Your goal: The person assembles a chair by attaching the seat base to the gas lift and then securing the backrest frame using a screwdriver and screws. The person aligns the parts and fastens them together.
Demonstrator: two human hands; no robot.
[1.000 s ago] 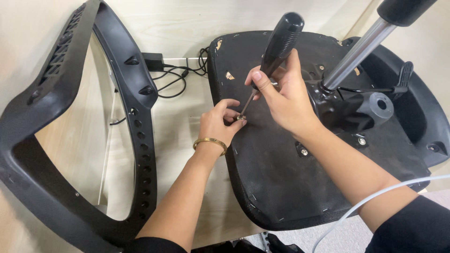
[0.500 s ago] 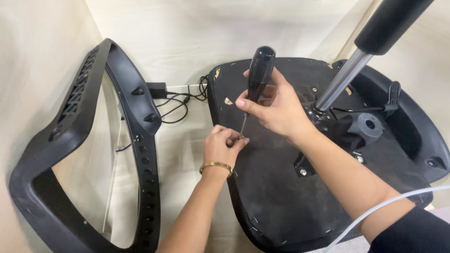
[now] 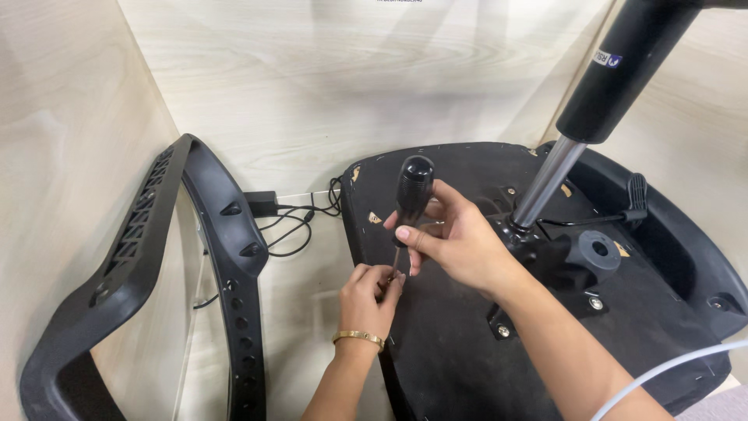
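An upturned black chair seat (image 3: 460, 366) lies on the pale wooden floor, its underside facing up. My right hand (image 3: 456, 238) grips the black handle of a screwdriver (image 3: 411, 191), held nearly upright with its tip down near the seat's left edge. My left hand (image 3: 370, 292), with a gold bangle on the wrist, pinches the shaft's tip against the seat; what lies under the fingertips is hidden. The metal gas-lift column (image 3: 545, 183) with its black sleeve rises from the seat mechanism (image 3: 576, 265) just right of my right hand.
A black curved chair back frame (image 3: 226, 234) leans on the left beside a wooden wall. A black adapter and tangled cable (image 3: 292, 214) lie on the floor between frame and seat. A white cable (image 3: 662, 370) crosses the lower right corner.
The view has tilted so everything sits lower in frame. My right hand has slid down the screwdriver handle, and the handle stands more upright. My left hand stays at the tip.
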